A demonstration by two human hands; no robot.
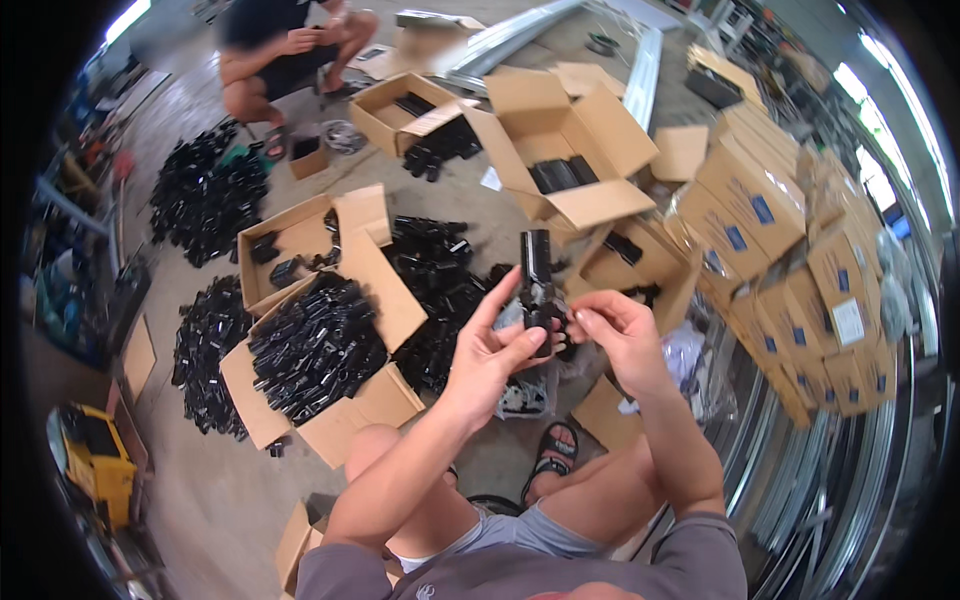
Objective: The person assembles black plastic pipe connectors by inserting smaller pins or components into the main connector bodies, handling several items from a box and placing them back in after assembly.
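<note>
While left hand (486,358) clamps black cylinder (537,262); right hand (625,340) curls beside it (pinching: cannot tell)

Sitting with knees (375,445) parted, below the black tubular part (536,258). Reaching up to it with left forearm (405,475) slanting in from its lower left, right forearm (682,440) from its lower right, both bare. Clasping it with the left hand (482,362), thumb (524,345) across its lower end, index finger (503,292) straight along its left side. Holding the right hand (628,338) just to its right, fingertips (590,314) pinched together, contact unclear.
</note>
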